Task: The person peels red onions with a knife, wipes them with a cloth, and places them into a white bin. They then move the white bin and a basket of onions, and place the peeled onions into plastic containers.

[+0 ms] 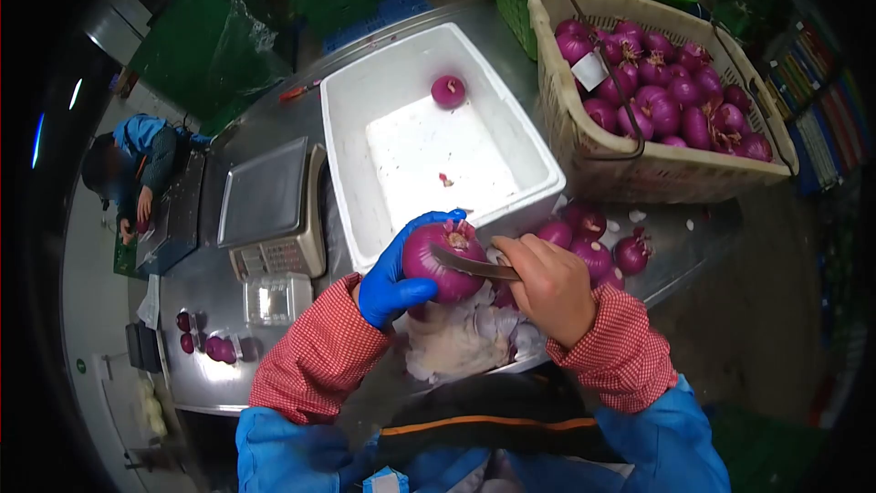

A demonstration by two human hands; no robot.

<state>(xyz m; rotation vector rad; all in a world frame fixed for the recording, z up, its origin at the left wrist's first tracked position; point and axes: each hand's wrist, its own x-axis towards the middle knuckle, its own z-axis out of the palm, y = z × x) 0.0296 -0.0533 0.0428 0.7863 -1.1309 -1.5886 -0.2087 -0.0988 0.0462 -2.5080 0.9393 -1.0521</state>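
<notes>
My left hand (394,278), in a blue glove, is closed around a large red onion (438,265) with its dry root end turned up. In my bare right hand (552,283) is a knife (470,265); its curved blade lies against the onion near the root end. Peeled skins (456,340) are heaped on the metal table below my hands. Several red onions (593,256) lie beside my right hand. Just beyond my hands stands a white tub (342,155) with one red onion (448,91) and a scrap of skin inside.
A cream crate (630,169) full of red onions stands at the right, with a green crate (511,0) behind it. Left of the tub are a scale (265,192) and a clear plastic box (277,298). Another person (151,155) works at the far left.
</notes>
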